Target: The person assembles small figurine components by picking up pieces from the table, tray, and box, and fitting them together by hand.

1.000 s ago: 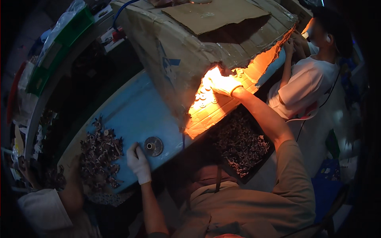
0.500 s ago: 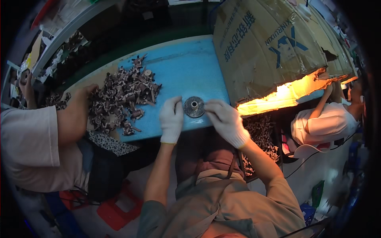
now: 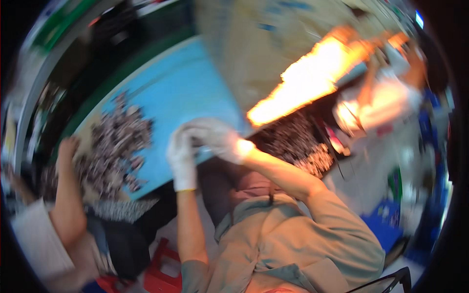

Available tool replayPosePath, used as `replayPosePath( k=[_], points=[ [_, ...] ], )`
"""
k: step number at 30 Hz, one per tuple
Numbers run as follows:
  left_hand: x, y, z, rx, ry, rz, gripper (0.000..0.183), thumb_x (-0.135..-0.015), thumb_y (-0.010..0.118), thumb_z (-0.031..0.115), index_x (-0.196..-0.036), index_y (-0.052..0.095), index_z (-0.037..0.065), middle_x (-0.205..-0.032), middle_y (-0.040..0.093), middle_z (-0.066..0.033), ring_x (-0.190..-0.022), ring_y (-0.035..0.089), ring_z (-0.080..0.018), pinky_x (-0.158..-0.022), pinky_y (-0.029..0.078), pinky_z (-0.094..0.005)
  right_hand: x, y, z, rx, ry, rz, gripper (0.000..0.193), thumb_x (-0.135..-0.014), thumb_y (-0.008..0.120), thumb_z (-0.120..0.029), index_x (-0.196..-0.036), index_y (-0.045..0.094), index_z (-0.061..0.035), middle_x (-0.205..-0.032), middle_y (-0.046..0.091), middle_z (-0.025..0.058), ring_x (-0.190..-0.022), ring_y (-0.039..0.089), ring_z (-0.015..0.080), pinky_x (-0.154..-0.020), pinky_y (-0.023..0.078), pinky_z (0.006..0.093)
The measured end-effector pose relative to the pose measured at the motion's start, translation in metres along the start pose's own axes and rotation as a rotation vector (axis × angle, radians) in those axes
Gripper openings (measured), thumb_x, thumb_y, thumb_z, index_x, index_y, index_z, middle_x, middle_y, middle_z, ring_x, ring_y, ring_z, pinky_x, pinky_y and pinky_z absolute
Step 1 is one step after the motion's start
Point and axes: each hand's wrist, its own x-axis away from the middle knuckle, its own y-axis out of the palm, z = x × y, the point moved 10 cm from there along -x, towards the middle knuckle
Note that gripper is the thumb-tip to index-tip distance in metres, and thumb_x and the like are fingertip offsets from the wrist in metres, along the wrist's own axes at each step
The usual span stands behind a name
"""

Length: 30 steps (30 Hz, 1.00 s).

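Dark grey piece (image 3: 197,141), badly blurred, shows between the gloved left hand (image 3: 181,158) and gloved right hand (image 3: 222,140) above the near edge of the blue tabletop (image 3: 188,78), right of a heap of brown parts (image 3: 117,144). From my remote post I cannot tell how far either hand's fingers are closed, or on what. I judge it light, stiff and possibly slick, best pinched at its outer edge.
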Motion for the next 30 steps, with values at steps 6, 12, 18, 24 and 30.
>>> replayPosePath(
  k=[6, 12, 18, 24, 30],
  points=[
    [0.004, 0.004, 0.012, -0.063, 0.013, 0.051, 0.041, -0.109, 0.062, 0.028, -0.134, 0.068, -0.004, -0.106, 0.073, -0.0068, -0.085, 0.063, -0.0095, -0.071, 0.051, -0.0224, 0.099, 0.013, -0.064, 1.122, -0.801, 0.225, 0.036, -0.093, 0.062, -0.006, -0.128, 0.066, -0.0046, -0.127, 0.068, 0.0143, -0.12, 0.067, 0.0355, -0.096, 0.058, 0.0453],
    [-0.003, 0.009, 0.011, -0.137, -0.036, 0.019, 0.036, -0.107, 0.068, 0.024, -0.131, 0.068, -0.003, -0.102, 0.074, -0.0038, -0.082, 0.062, -0.0064, -0.069, 0.048, -0.0218, 0.278, -0.205, 0.02, 1.34, 0.338, 0.695, 0.025, -0.096, 0.061, -0.023, -0.109, 0.072, -0.0056, -0.112, 0.074, 0.0206, -0.11, 0.071, 0.0382, -0.1, 0.056, 0.0511],
    [-0.007, 0.008, 0.0, -0.13, -0.081, -0.003, 0.037, -0.108, 0.068, 0.025, -0.132, 0.067, -0.003, -0.103, 0.074, -0.0047, -0.082, 0.062, -0.007, -0.069, 0.048, -0.0218, 0.378, -0.38, 0.089, 1.717, 0.772, 0.805, 0.03, -0.096, 0.068, -0.018, -0.121, 0.066, -0.0031, -0.124, 0.068, 0.0208, -0.115, 0.069, 0.0434, -0.096, 0.058, 0.0524],
    [-0.001, 0.009, 0.008, -0.106, -0.091, 0.016, 0.045, -0.111, 0.063, 0.029, -0.14, 0.063, -0.005, -0.106, 0.073, -0.006, -0.084, 0.063, -0.0072, -0.071, 0.048, -0.0216, 0.393, -0.382, 0.093, 1.628, 0.89, 0.728, 0.028, -0.097, 0.069, -0.018, -0.121, 0.067, -0.0023, -0.126, 0.068, 0.0205, -0.12, 0.068, 0.0409, -0.099, 0.058, 0.0506],
    [-0.004, -0.004, 0.011, -0.093, -0.044, 0.038, 0.047, -0.111, 0.059, 0.03, -0.142, 0.063, -0.006, -0.12, 0.072, -0.0084, -0.095, 0.065, -0.0126, -0.079, 0.051, -0.027, 0.409, -0.349, 0.041, 1.361, 0.388, 0.976, 0.038, -0.101, 0.07, -0.026, -0.129, 0.066, -0.0004, -0.122, 0.071, 0.0196, -0.107, 0.073, 0.0315, -0.089, 0.061, 0.0455]
  ],
)
